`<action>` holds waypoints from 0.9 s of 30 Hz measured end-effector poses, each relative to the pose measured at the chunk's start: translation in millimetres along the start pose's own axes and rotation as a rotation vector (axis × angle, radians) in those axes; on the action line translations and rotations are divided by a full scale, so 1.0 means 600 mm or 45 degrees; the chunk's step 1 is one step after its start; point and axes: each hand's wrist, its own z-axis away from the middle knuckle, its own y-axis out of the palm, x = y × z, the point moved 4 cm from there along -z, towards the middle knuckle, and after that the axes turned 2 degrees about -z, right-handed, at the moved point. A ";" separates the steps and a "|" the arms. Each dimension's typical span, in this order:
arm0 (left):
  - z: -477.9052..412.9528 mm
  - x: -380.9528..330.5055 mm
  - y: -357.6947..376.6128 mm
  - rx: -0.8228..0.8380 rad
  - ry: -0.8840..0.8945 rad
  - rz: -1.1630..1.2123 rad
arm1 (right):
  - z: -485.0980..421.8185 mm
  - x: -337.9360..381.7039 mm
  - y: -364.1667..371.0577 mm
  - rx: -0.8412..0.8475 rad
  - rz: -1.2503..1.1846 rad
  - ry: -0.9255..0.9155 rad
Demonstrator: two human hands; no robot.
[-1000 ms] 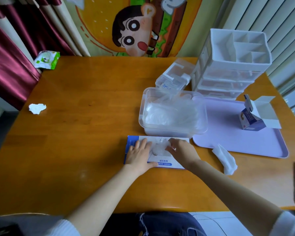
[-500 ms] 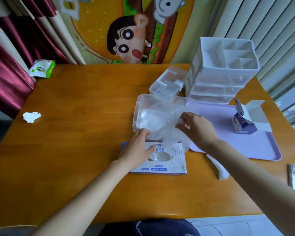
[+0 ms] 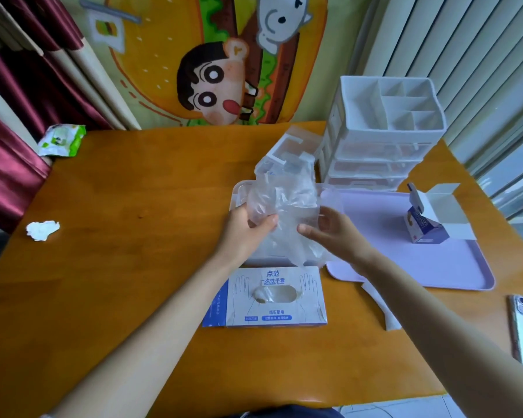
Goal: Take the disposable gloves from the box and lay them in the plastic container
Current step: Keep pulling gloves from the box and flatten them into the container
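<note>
Left hand [image 3: 248, 233]: thumb and fingers pinch the left edge of a clear disposable glove [image 3: 284, 203], which is held up off the table. The glove spans both hands and is crumpled. Its long axis runs roughly away from the person, top end toward the wall and lower end drooping to the near side. Right hand [image 3: 335, 233] grasps the right edge, thumb in front and fingers visible through the film behind, in what looks like a loose grip. Both hands and the glove sit directly above the plastic container [image 3: 238, 193]. Its long axis runs left-right, so the glove lies crosswise to it. My read is that the next move is straight down, no travel needed, but the glove should be turned or spread sideways so it lies flat, not bunched. The hands look equally near; I'd guess either could let go first. The glove box [image 3: 275, 297] is just on the near side of the container, under the forearms, and the next glove [image 3: 261, 294] pokes out of its slot. Lilac tray [image 3: 435, 260] is just right of the container, out of the way.
</note>
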 end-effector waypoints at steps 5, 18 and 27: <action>-0.016 0.022 -0.010 -0.036 -0.118 0.003 | -0.010 0.022 -0.007 -0.119 -0.189 -0.114; -0.121 -0.051 -0.024 0.173 0.203 -0.497 | -0.060 0.097 -0.042 -0.105 0.775 -0.473; -0.166 -0.112 0.006 0.179 0.590 -0.976 | -0.093 0.135 -0.067 -0.031 1.025 -0.541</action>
